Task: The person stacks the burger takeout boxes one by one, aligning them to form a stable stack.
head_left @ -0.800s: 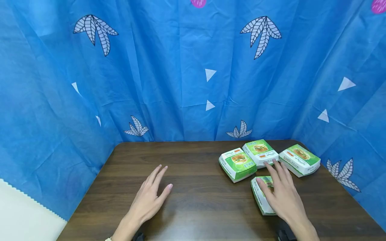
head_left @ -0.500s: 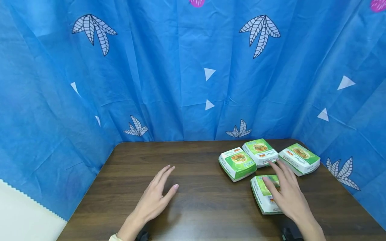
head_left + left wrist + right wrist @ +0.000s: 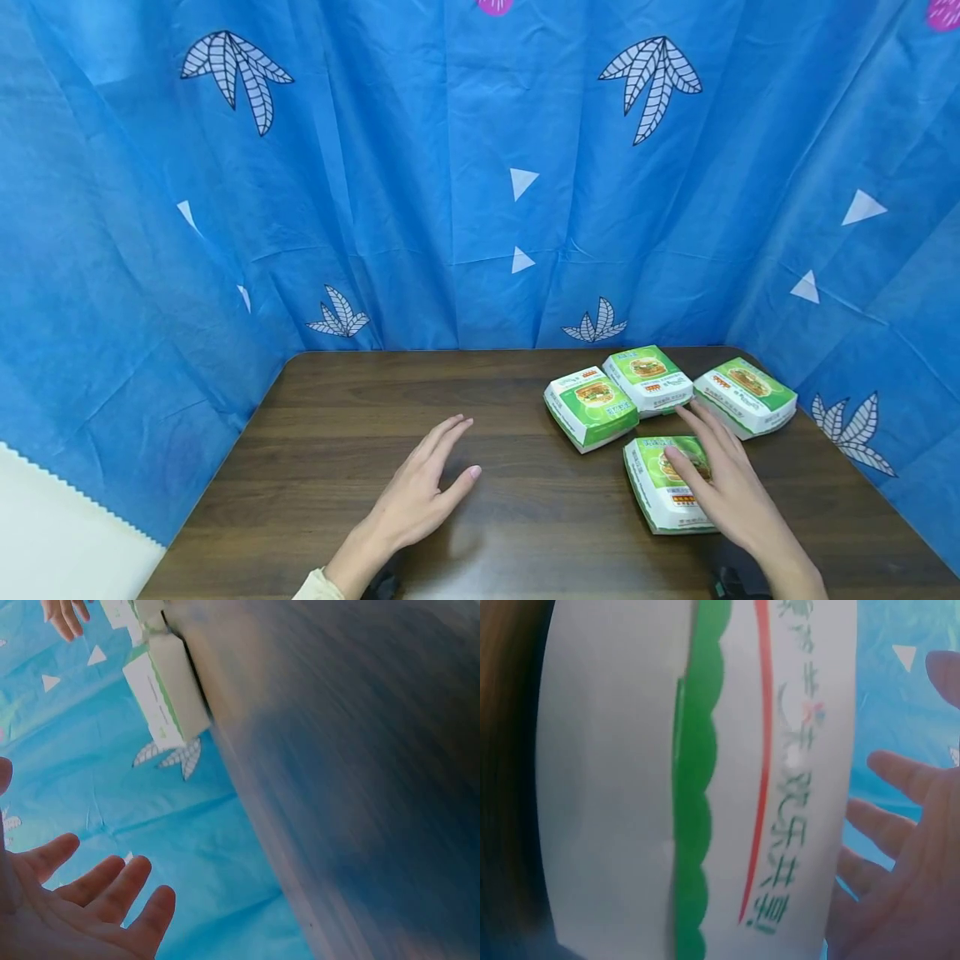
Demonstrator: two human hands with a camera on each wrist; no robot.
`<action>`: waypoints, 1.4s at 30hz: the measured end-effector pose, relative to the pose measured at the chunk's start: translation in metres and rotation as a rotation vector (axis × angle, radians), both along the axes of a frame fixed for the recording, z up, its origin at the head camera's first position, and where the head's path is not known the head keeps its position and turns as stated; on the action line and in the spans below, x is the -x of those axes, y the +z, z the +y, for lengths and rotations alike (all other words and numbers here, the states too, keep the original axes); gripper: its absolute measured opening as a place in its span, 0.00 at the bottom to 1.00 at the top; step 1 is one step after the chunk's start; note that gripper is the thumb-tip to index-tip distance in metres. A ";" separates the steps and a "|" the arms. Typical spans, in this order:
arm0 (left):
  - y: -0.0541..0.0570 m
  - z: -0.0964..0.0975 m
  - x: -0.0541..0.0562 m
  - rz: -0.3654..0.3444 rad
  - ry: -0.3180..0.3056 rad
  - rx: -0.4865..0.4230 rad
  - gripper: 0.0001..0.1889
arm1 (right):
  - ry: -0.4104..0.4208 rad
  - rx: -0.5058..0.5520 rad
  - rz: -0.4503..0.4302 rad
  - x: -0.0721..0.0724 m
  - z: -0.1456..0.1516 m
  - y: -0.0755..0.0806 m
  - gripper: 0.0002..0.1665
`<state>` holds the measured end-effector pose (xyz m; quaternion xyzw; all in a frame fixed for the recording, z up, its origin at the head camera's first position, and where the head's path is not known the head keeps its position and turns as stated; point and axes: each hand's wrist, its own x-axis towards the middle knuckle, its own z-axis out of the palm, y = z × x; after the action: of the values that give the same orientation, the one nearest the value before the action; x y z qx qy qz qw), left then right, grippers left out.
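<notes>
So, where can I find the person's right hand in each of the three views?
Head: the right hand is lower right, overlapping the nearest box.
Left wrist: top left corner, cut off by the frame.
Right wrist: along the right edge, mostly lower half.
Shared landmark: the blue curtain with white triangles.

Blue creased curtain, white leaf prints; dark wood-grain table, soft sheen near front edge.

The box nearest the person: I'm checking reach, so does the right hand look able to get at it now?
Most likely yes. The right hand holds nothing and overlaps the nearest box in the head view, and nothing visible lies between them.
</notes>
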<state>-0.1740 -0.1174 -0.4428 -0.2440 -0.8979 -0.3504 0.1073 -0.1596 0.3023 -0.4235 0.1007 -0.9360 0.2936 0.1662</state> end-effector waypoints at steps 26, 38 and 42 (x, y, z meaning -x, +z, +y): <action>-0.006 0.071 0.001 -0.005 -0.118 0.053 0.34 | 0.022 0.052 -0.105 0.001 0.023 -0.011 0.36; -0.007 0.093 0.002 -0.019 -0.142 0.056 0.33 | 0.028 0.062 -0.156 0.005 0.023 -0.021 0.36; -0.008 0.100 0.004 -0.022 -0.155 0.061 0.34 | 0.040 0.073 -0.159 0.007 0.023 -0.022 0.35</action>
<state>-0.1782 -0.0176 -0.4504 -0.3121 -0.8877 -0.3326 0.0622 -0.1666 0.3252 -0.4456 0.0894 -0.9328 0.3377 0.0889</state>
